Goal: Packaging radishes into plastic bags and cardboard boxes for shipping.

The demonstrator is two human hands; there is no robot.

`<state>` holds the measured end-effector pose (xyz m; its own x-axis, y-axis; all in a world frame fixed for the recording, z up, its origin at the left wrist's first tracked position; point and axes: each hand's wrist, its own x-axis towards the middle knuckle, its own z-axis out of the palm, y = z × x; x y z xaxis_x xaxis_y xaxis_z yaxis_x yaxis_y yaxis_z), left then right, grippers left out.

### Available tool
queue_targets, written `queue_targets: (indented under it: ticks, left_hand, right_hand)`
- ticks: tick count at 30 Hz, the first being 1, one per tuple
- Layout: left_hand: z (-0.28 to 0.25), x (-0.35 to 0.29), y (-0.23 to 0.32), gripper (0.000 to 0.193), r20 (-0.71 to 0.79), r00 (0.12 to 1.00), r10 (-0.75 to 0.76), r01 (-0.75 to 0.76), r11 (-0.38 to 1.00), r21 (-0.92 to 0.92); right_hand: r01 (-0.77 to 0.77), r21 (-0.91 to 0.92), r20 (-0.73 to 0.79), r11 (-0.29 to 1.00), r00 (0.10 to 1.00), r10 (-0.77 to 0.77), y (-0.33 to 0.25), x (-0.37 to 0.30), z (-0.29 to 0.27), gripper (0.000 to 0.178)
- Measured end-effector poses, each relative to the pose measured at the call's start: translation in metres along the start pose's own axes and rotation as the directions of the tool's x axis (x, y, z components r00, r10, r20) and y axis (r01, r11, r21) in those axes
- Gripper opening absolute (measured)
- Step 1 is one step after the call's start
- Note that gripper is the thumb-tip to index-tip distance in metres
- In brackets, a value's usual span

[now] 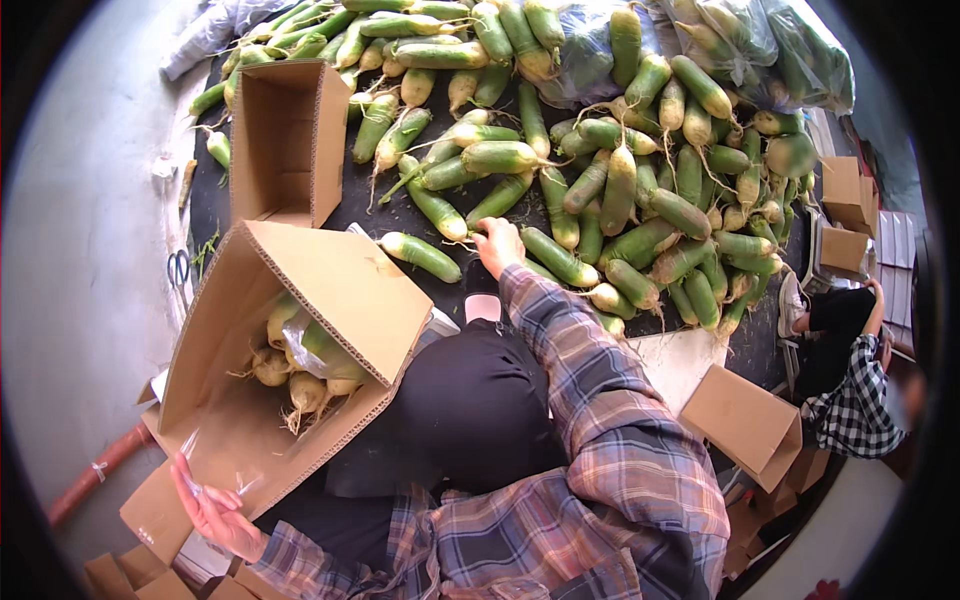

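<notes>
My right hand [497, 246] reaches over the near edge of a big pile of green radishes [620, 190]. Its fingers curl at the end of one green radish [502, 196], and the root of a neighbouring radish [437, 210] comes up against them. A tilted, open cardboard box [330, 290] leans by my left leg, with several radishes [307, 390] and some clear plastic [300, 345] inside. Beside a lower flap of this box is my left hand [222, 515], fingers apart, with a glint of clear film [190, 442] at the fingertips.
Another open carton [285, 140] stands at the pile's left. One radish [420, 257] lies apart near my knee. Filled plastic bags [600, 50] line the far side. Scissors [178, 268] lie at left. A smaller box [742, 425] and a seated person [855, 410] are at right.
</notes>
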<state>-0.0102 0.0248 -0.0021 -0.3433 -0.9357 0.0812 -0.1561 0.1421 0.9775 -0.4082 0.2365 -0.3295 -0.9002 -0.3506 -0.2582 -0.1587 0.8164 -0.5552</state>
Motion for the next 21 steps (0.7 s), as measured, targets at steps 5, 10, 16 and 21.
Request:
queue_targets:
  ticks: [5, 10, 16, 21]
  left_hand:
    - [-0.003, -0.001, 0.0, 0.053, -0.005, 1.0, 0.008, -0.008, 1.0, 0.002]
    - [-0.004, 0.0, 0.001, 0.054, -0.012, 1.0, 0.004, -0.004, 1.0, 0.028]
    - [-0.005, 0.001, -0.001, 0.053, -0.053, 0.998, 0.031, -0.031, 1.0, 0.007]
    - [-0.002, 0.001, -0.002, 0.049, -0.05, 0.999, 0.019, -0.019, 1.0, -0.003]
  right_hand:
    - [-0.18, 0.122, 0.238, 0.976, 0.96, 0.147, 0.008, 0.001, 0.003, 0.023]
    - [-0.134, 0.265, -0.091, 0.955, 0.982, 0.163, 0.041, 0.022, -0.016, 0.015]
    - [0.099, 0.042, -0.317, 0.994, 0.945, -0.081, 0.05, 0.078, -0.062, 0.026]
    - [0.106, -0.161, -0.292, 0.981, 0.945, -0.15, 0.035, 0.117, -0.081, 0.035]
